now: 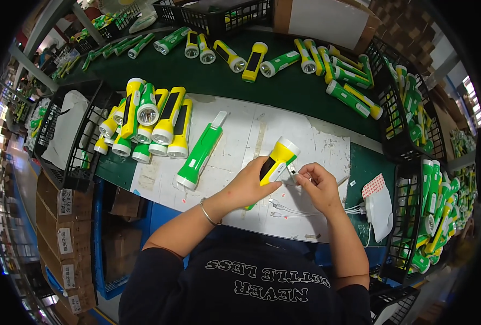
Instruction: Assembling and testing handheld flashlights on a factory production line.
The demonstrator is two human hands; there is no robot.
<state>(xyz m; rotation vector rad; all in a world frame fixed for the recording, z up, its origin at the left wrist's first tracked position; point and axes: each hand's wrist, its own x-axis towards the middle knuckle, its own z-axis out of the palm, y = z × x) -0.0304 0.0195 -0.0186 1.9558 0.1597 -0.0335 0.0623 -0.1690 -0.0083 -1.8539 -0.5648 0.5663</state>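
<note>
At centre, the left hand (253, 181) is gripping a yellow-and-green solar flashlight (282, 156). Beside it, the right hand (320, 186) is narrowly pinching a small indistinct piece (293, 171).

1. A yellow-and-green flashlight (287, 152), white head uppermost, is gripped in the left hand (249, 183).
2. A small part (292, 170) is pinched by the right hand (319, 187) beside the flashlight; whether contact is made cannot be determined.
3. White charging cables (294, 212) are laid on the white work surface (246, 132).
4. A green flashlight (202, 153) is laid between the left hand and a flashlight pile (148, 115).
5. More flashlights are held in a black plastic crate (402, 221) at right.
</note>
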